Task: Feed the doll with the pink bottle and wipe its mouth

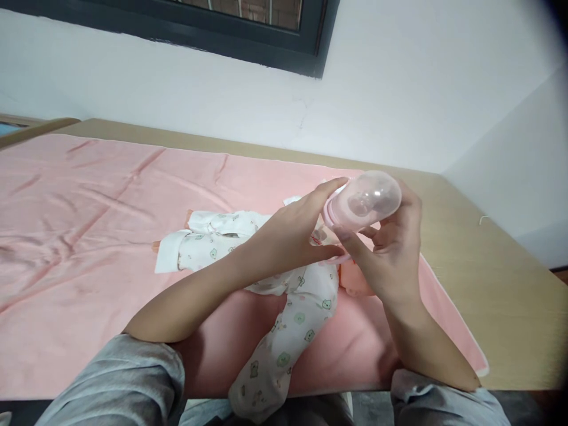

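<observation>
One capped baby bottle [355, 210] tilts above a doll [306, 296], grasped from both sides: the left grip [306, 228] wraps its body, while the right grip [394, 254] sets its thumb near the pink collar [329, 214], fingers behind the clear cap [377, 192]. White printed clothing covers the doll, lying on pink cloth [110, 207] over the wooden desk [497, 278].

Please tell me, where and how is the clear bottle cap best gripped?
Probably around the side of the clear bottle cap, near the pink collar, coming from the right. Its rounded end points up and right and may offer less hold, while the left hand occupies the left side.
</observation>
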Available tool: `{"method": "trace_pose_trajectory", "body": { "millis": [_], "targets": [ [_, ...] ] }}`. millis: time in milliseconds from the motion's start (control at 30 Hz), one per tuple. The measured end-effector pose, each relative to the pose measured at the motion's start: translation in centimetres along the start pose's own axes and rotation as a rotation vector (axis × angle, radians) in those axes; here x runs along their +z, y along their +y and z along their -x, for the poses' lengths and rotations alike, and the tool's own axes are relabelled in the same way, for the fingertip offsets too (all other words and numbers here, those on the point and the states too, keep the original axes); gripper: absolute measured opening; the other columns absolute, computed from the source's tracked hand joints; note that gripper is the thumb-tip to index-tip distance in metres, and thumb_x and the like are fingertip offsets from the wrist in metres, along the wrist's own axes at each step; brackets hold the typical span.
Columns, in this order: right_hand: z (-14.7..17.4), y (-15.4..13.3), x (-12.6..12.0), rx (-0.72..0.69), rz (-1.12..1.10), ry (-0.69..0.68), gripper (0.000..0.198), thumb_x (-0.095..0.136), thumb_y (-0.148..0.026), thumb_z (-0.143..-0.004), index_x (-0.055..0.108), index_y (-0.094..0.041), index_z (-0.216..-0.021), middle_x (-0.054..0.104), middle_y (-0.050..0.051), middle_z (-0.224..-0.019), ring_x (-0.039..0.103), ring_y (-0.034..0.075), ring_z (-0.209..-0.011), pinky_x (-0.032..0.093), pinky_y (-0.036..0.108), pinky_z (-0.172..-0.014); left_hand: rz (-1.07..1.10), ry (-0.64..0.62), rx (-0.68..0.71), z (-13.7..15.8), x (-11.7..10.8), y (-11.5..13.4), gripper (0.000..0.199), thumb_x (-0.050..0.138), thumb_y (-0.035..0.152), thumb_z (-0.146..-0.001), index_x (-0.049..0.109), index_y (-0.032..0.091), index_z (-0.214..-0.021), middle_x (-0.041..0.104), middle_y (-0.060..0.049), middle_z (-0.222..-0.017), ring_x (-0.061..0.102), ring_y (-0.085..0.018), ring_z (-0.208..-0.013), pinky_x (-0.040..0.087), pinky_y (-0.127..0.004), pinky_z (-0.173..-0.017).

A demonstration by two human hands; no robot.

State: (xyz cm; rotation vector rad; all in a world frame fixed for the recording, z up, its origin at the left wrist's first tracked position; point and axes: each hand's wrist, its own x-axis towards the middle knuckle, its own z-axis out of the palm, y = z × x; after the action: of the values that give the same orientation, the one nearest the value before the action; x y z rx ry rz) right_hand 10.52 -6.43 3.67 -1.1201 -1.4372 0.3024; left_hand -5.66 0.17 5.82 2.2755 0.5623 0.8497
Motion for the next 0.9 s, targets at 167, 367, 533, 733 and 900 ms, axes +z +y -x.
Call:
{"method": "trace_pose_trajectory", "body": {
  "millis": [167,367,533,733,900],
  "targets": [
    [0.1,0.5,0.4,0.022,0.001,-0.035,0.071,0.077,-0.049,-0.074,0.043,-0.035,-0.134,0.046,0.006,-0.140,0.053,0.028,-0.125,0.059,0.046,-0.087,-0.130,0.016,0.016,-0.4,0.6,0.0,0.062,0.064,0.017,-0.082,0.041,0.028,-0.139,0.052,0.000,-0.144,0.059,-0.021,-0.118,0.051,-0.030,-0.089],
    [-0.9,0.5,-0.5,-0.085,-0.069,0.034,0.053,0.074,-0.045,-0.078,0.051,-0.031,-0.124,0.057,0.006,-0.126,0.057,0.026,-0.120,0.049,0.051,-0.102,-0.315,0.070,0.004,-0.8,-0.2,-0.6,0.056,0.062,0.013,-0.075,0.051,0.025,-0.129,0.060,0.000,-0.133,0.059,-0.021,-0.117,0.047,-0.029,-0.091],
    [-3.8,3.0,-3.8,-0.120,-0.064,0.238,0.049,0.072,-0.041,-0.079,0.049,-0.033,-0.121,0.056,0.003,-0.122,0.055,0.023,-0.122,0.047,0.047,-0.104,-0.415,0.206,-0.086,-1.4,-2.9,-2.7,0.053,0.065,0.020,-0.071,0.053,0.023,-0.122,0.067,-0.001,-0.117,0.063,-0.024,-0.104,0.045,-0.035,-0.094],
    [-7.6,13.0,-8.3,0.093,0.131,0.453,0.046,0.074,-0.036,-0.070,0.048,-0.025,-0.106,0.058,0.004,-0.111,0.058,0.019,-0.107,0.049,0.041,-0.095,-0.565,0.307,-0.296,-2.4,-6.5,-7.9,0.052,0.067,0.031,-0.072,0.052,0.023,-0.121,0.067,-0.005,-0.112,0.061,-0.028,-0.103,0.046,-0.038,-0.090],
    [-6.6,21.2,-9.6,0.458,0.435,0.434,0.050,0.073,-0.033,-0.060,0.044,-0.021,-0.098,0.059,0.006,-0.101,0.058,0.022,-0.094,0.046,0.043,-0.091,-0.677,0.259,-0.499,-2.8,-7.7,-11.9,0.055,0.065,0.026,-0.065,0.052,0.021,-0.118,0.068,-0.008,-0.103,0.062,-0.033,-0.100,0.048,-0.036,-0.076]
  ]
}}
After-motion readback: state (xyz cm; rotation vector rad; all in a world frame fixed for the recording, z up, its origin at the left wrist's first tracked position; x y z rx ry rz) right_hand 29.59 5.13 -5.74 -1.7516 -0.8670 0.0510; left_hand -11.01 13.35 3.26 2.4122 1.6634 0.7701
